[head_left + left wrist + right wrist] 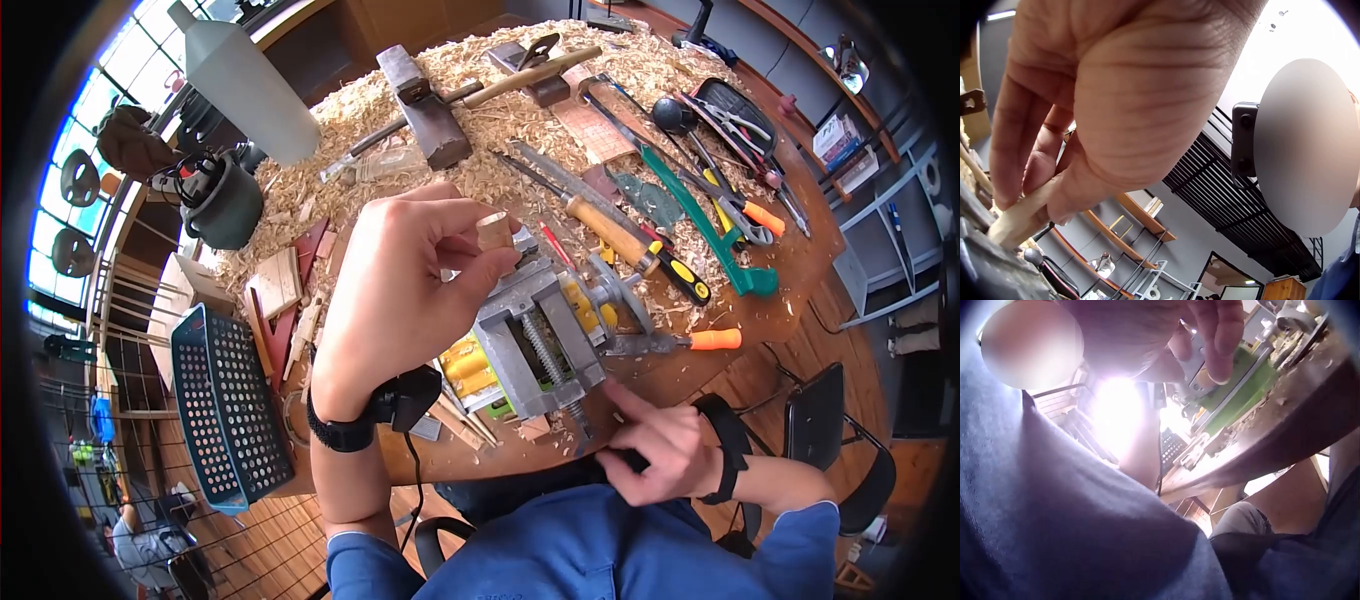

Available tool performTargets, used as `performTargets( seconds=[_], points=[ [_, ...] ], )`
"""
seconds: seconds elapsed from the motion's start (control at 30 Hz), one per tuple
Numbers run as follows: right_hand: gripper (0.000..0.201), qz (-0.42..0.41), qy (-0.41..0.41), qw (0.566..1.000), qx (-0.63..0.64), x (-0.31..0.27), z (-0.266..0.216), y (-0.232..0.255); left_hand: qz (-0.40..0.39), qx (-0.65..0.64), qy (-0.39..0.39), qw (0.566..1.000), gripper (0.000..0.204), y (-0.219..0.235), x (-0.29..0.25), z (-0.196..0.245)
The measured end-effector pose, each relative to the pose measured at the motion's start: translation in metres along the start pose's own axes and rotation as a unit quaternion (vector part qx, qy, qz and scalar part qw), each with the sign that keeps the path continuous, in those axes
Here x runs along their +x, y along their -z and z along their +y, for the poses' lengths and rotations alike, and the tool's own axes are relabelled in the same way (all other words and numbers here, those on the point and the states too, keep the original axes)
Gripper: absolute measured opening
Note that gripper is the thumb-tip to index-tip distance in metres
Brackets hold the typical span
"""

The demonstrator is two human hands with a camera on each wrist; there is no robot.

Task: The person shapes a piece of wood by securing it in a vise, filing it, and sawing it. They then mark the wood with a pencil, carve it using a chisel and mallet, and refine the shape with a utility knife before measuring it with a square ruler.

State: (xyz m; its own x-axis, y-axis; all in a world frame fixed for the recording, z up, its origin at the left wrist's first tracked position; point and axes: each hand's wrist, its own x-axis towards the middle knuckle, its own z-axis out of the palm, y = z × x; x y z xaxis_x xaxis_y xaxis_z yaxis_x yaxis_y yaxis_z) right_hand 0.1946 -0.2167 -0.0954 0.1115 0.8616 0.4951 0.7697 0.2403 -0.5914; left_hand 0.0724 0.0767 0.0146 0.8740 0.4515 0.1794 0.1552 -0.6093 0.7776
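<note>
My left hand (405, 270) pinches a small pale wooden piece (494, 232) between thumb and fingertips, over the far end of a grey metal vise (525, 345). In the left wrist view, the lower end of this wooden piece (1019, 222) comes down right at the vise's metal. The vise has a threaded screw between its jaws and yellow and green parts around it. My right hand (655, 450) is beside the vise's near end, index finger stretched toward its corner. In the right wrist view its fingers (1225, 331) hang relaxed before the green side of the vise, holding nothing.
Wood shavings cover the back of the table, with wooden planes (435, 125) among them. Rasps, a green-handled saw (700, 215) and an orange-handled tool (715, 340) lie at right. A perforated basket (225, 410) and a large pale bottle (250, 85) stand at left.
</note>
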Motion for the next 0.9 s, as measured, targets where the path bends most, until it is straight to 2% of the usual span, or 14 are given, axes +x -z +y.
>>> performTargets(
  seconds=[0.07,0.17,0.23,0.27,0.33,0.43,0.5,0.57,0.67,0.8,0.87,0.9],
  points=[
    [0.021,-0.061,0.005,0.998,0.025,-0.001,-0.007,0.0,-0.004,-0.002,0.011,1.0,0.01,-0.001,-0.001,0.002],
    [0.017,-0.036,-0.021,0.998,0.041,0.006,-0.012,-0.005,-0.004,0.011,0.016,1.0,0.014,-0.002,-0.001,0.004],
    [0.012,-0.185,0.033,0.979,0.077,0.009,-0.009,-0.004,-0.009,0.019,-0.003,1.0,0.017,-0.002,-0.001,0.003],
    [0.012,-0.186,0.034,0.979,0.077,0.012,-0.011,-0.005,-0.009,0.019,-0.003,1.0,0.017,-0.002,-0.001,0.004],
    [0.011,-0.195,0.084,0.971,0.112,0.024,-0.022,-0.008,-0.02,0.054,-0.036,0.998,0.017,0.0,-0.002,0.006],
    [0.02,-0.138,0.138,0.979,0.056,0.027,-0.02,-0.008,-0.009,0.067,-0.082,0.994,0.017,-0.001,-0.003,0.002],
    [0.023,-0.113,0.163,0.98,0.013,0.032,-0.019,-0.005,-0.007,0.084,-0.075,0.994,0.017,-0.002,-0.004,0.003],
    [0.022,-0.069,0.171,0.979,-0.084,0.046,-0.022,0.002,-0.008,0.101,-0.065,0.993,0.017,-0.003,-0.005,0.004],
    [0.023,-0.052,0.217,0.966,-0.129,0.055,-0.019,-0.002,-0.005,0.13,-0.09,0.987,0.016,-0.003,-0.004,0.005],
    [0.025,-0.041,0.249,0.958,-0.135,0.055,-0.015,-0.002,-0.012,0.107,-0.08,0.991,0.016,-0.001,-0.004,0.002],
    [0.029,0.0,0.25,0.965,-0.076,0.04,0.002,-0.008,-0.003,0.1,-0.081,0.992,0.015,-0.001,-0.004,-0.001],
    [0.029,0.029,0.251,0.963,-0.094,0.035,0.008,-0.013,-0.005,0.095,-0.094,0.991,0.014,-0.002,-0.003,-0.002]
  ],
)
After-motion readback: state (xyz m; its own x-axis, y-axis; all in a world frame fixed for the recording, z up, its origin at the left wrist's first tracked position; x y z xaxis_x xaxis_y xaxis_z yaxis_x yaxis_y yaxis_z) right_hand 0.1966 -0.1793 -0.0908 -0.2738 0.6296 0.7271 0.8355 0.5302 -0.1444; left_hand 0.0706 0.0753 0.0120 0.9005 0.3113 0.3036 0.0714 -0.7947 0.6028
